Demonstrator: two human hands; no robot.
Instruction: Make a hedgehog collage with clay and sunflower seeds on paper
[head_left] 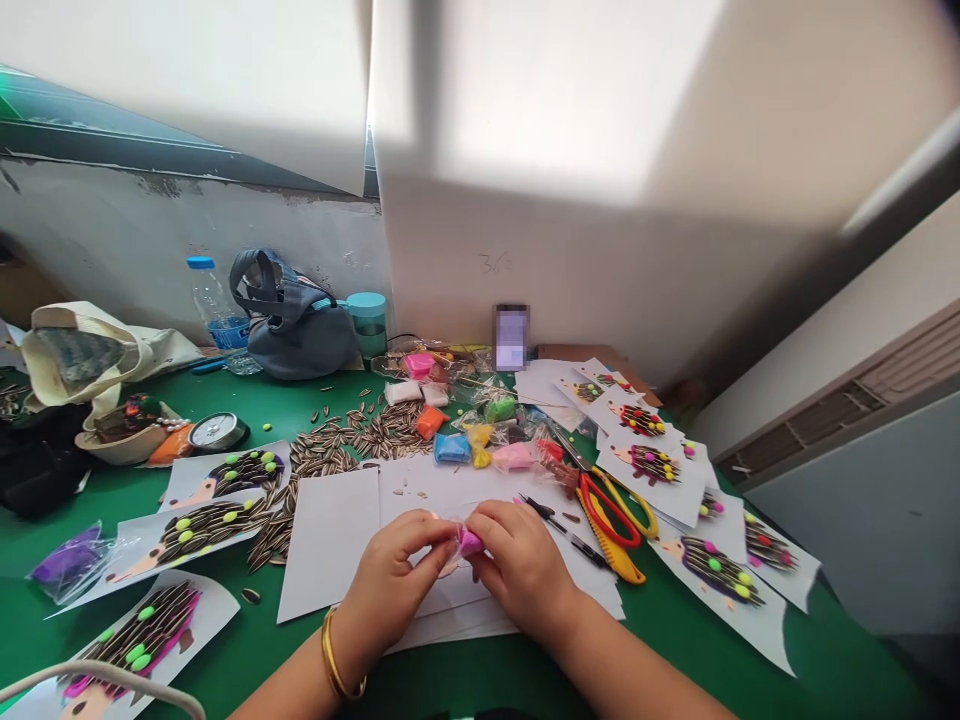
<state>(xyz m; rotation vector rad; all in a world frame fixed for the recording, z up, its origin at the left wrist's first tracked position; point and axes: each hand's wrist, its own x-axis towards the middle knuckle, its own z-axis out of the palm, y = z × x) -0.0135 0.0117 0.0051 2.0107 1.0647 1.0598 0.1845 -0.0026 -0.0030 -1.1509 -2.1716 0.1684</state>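
Note:
Both hands meet over a stack of white paper (450, 630) on the green table. My left hand (401, 565), with a gold bangle at the wrist, pinches the clear wrapper of a small pink clay packet (470, 541). The packet's other side is held by the closed fingers of my right hand (521, 560). Something pale shows beneath the fingertips, too hidden to name. Just beyond the hands lie a blue clay packet (452, 449), a light pink one (513, 457) and an orange one (430, 421). Black pens (570, 535) rest right of my right hand.
Sunflower seeds (330, 445) are heaped behind the paper. Red and yellow scissors (611, 510) and a yellow cutter (615, 555) lie right. Hedgehog pictures (727, 580) flank both sides. A phone (511, 338), a grey bag (300, 330) and a bottle (221, 315) stand behind.

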